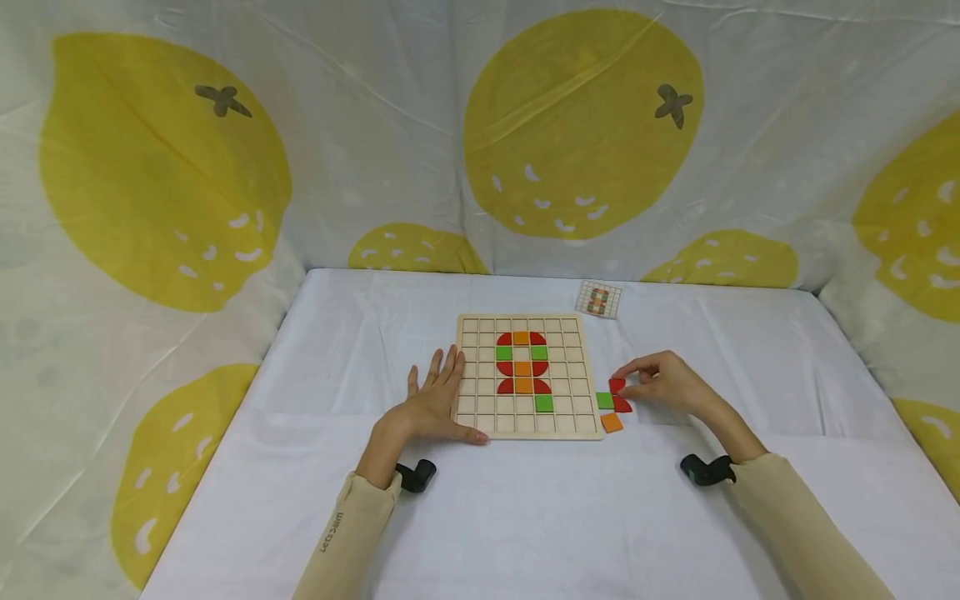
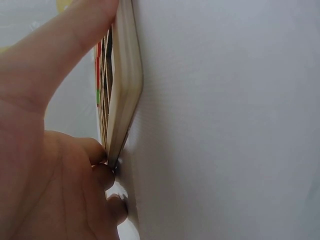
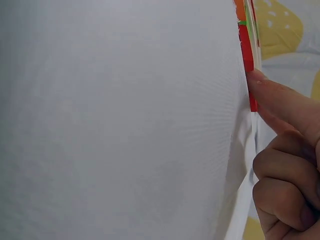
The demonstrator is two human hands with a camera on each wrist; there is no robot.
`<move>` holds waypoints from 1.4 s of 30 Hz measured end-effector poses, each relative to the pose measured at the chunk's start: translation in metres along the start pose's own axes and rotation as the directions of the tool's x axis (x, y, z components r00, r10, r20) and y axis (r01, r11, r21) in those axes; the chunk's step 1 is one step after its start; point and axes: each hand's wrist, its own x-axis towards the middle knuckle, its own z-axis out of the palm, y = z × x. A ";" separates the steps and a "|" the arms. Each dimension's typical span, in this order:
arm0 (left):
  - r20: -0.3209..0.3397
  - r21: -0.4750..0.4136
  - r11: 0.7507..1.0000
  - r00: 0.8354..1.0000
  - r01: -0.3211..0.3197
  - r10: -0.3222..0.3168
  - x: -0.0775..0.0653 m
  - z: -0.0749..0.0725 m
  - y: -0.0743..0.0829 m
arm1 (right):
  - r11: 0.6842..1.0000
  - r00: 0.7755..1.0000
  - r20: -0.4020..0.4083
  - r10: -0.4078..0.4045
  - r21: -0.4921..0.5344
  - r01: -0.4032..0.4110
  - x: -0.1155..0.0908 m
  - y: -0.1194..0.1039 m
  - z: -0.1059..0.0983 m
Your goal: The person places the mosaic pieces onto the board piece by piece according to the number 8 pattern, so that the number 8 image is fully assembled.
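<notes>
A wooden grid board lies on the table with red, orange and green pieces set in its middle squares. My left hand rests at the board's left side, fingers spread along that edge and thumb on the front edge. In the left wrist view the thumb lies over the board's rim. Right of the board, my right hand pinches a red curved piece between thumb and index finger, low over the cloth. Beside it lie a green square, another red piece and an orange square.
A small pattern card with a printed grid design lies behind the board to the right. White cloth covers the table. A lemon-print curtain hangs behind and at the sides.
</notes>
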 end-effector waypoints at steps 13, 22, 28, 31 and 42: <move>-0.002 0.001 1.000 1.000 -0.003 0.003 0.000 0.000 -0.001 | 0.997 0.999 0.010 -0.053 0.052 0.052 -0.005 -0.027 0.016; -0.002 -0.009 1.000 1.000 -0.011 0.011 0.001 0.001 -0.002 | 0.979 0.979 0.105 -0.175 0.120 0.162 -0.012 -0.064 0.052; -0.004 -0.008 1.000 1.000 -0.012 0.012 0.001 0.001 -0.003 | 0.975 0.971 0.113 -0.209 0.100 0.198 -0.010 -0.074 0.066; -0.006 -0.003 1.000 1.000 -0.010 0.010 0.002 0.002 -0.004 | 0.973 0.968 0.116 -0.223 0.086 0.214 -0.010 -0.077 0.070; -0.011 -0.037 0.999 1.000 -0.027 0.026 0.002 0.005 -0.007 | 0.967 0.962 0.114 -0.249 0.082 0.241 -0.008 -0.075 0.072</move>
